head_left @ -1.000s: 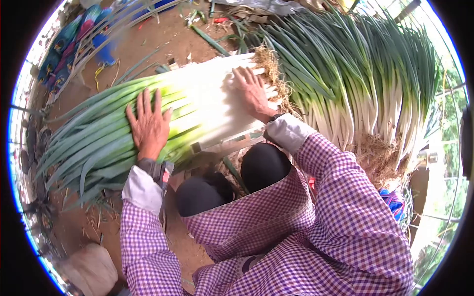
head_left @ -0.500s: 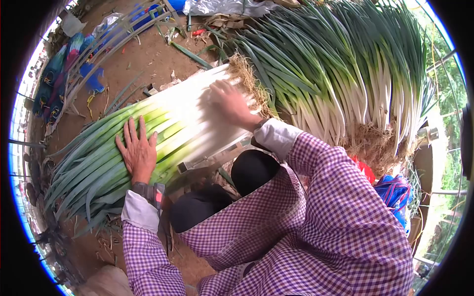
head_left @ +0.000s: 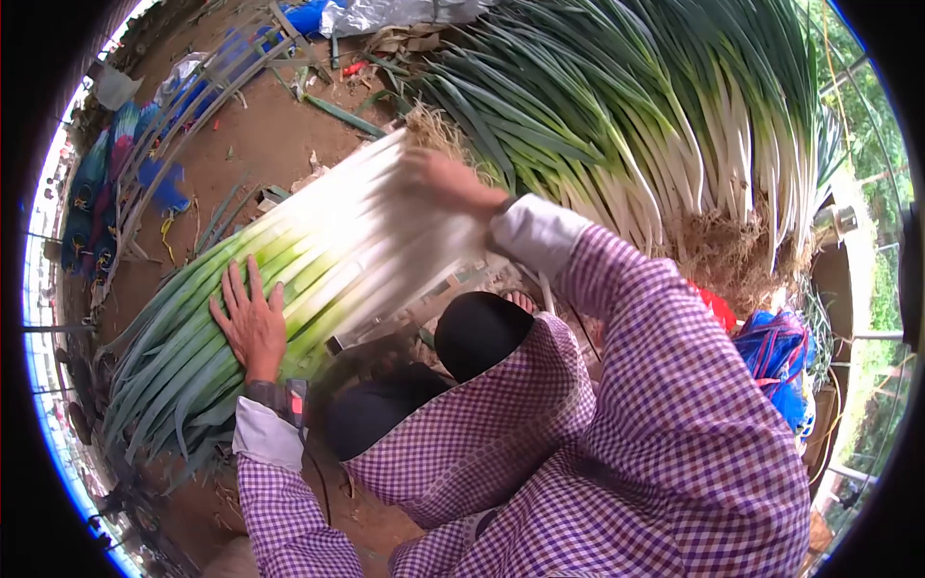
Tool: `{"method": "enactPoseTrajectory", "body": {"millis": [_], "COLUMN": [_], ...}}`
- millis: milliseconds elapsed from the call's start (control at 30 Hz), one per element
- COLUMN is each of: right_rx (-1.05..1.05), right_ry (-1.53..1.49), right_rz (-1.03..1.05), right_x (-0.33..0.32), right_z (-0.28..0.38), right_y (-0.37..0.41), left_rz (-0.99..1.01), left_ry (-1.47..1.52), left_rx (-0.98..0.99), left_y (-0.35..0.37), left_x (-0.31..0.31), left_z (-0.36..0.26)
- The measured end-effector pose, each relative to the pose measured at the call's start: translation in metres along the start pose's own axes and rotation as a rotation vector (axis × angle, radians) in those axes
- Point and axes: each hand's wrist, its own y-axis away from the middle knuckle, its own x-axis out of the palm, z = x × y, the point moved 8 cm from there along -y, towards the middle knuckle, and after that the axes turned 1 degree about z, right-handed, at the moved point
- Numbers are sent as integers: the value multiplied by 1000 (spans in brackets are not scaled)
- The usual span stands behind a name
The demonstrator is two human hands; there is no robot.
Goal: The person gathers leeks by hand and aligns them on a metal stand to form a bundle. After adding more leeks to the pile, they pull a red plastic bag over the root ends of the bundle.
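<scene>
A wide layer of long green onions (head_left: 323, 217) lies slantwise before me, green leaves at the lower left, white stems and roots at the upper right. My left hand (head_left: 249, 323) rests flat on the green part with its fingers spread. Over the white stems near the root end is my right hand (head_left: 451, 183), its fingers smeared by motion, so its grip cannot be made out. Part of a support (head_left: 385, 323) shows under the stems, close to my knees.
A large pile of green onions (head_left: 665, 125) fills the upper right, roots toward me. A curved slatted frame (head_left: 183, 116) stands at the upper left beside colourful bundles (head_left: 92, 197). Blue string (head_left: 776, 352) and a red item (head_left: 711, 303) lie at the right. Silvery sheeting (head_left: 405, 13) is at the top.
My right hand has moved slightly up toward the root end and is still blurred. My left hand stays flat on the leaves. The whole view has shifted a little.
</scene>
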Motion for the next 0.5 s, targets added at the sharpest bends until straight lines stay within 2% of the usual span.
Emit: {"method": "enactPoseTrajectory", "body": {"millis": [33, 67, 133, 200, 233, 333, 433, 500], "right_rx": [220, 240, 287, 485, 527, 775, 884, 895], "right_ry": [-131, -294, -351, -440, -310, -435, -660, -709], "right_rz": [57, -65, -309, -248, -189, -128, 46, 133], "right_x": [-24, -70, -121, -135, -136, -57, 29, 70], "right_z": [-4, 12, -4, -48, -64, -140, -146, -133], "right_y": [4, 6, 31, 66, 87, 171, 226, 238], "left_rz": [-16, -14, -21, -10, -9, -5, -9, -9], "left_ry": [-24, -33, -44, -43, -46, -58, -32, -38], "left_rx": [5, 11, 15, 21, 24, 28, 39, 44], "left_y": [0, 1, -1, -1, -1, -3, -3, -2], "left_x": [3, 5, 3, 6, 6, 11, 12, 11], "left_z": [1, 0, -1, -1, -1, 0, 0, -1]}}
